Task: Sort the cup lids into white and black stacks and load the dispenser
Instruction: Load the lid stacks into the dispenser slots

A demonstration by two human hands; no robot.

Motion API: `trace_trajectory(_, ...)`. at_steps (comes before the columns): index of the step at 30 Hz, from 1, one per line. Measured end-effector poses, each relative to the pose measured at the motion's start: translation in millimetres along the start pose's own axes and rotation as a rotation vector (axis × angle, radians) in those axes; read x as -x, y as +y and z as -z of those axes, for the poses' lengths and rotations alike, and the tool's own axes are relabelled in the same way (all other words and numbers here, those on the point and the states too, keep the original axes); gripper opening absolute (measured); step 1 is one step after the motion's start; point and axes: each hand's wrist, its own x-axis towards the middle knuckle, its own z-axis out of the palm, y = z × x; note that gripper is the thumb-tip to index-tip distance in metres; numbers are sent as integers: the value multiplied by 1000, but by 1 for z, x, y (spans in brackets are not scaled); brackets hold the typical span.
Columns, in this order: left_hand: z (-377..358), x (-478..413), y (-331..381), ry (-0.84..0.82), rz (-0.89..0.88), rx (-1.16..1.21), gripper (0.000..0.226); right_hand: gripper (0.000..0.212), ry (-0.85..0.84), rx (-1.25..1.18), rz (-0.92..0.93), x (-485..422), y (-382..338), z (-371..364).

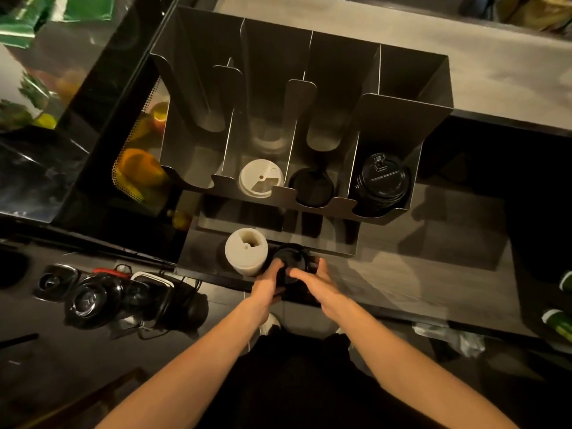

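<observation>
A metal lid dispenser [399, 119] with several slots stands on the counter. Its second slot holds white lids [260, 178], the third a low stack of black lids [311, 187], the right slot a taller stack of black lids [382, 181]. The left slot looks empty. In front, on the counter edge, stands a stack of white lids [246, 251] and beside it a stack of black lids [289, 255]. My left hand [267, 281] grips that black stack from the left. My right hand [312, 278] holds it from the right, fingers round its side.
The dark wood counter [433, 252] stretches to the right of the dispenser. Below left, on a lower surface, lie black blender lids and cables [93, 298]. A glass case with fruit [139, 168] borders the dispenser's left side. Green bottles [560, 323] stand at the right edge.
</observation>
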Motion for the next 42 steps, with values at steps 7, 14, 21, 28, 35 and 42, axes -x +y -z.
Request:
trace_trajectory(7,2,16,10,-146,21,-11,27,124,1,59,113,11,-1,17)
trace_trajectory(14,-9,37,20,-225,0,50,37,119,-12,196,192,28,-18,44)
trace_trajectory(21,-6,57,38,-315,-163,-13,52,65,-86,240,357,52,-50,78)
trace_trajectory(28,6,74,62,-364,-369,-212,86,67,-136,313,476,87,-85,92)
trace_trajectory(35,25,103,87,-436,-493,-324,82,85,-92,384,624,121,-106,87)
trace_trajectory(42,13,139,118,-442,-675,-256,72,79,41,347,778,152,-134,91)
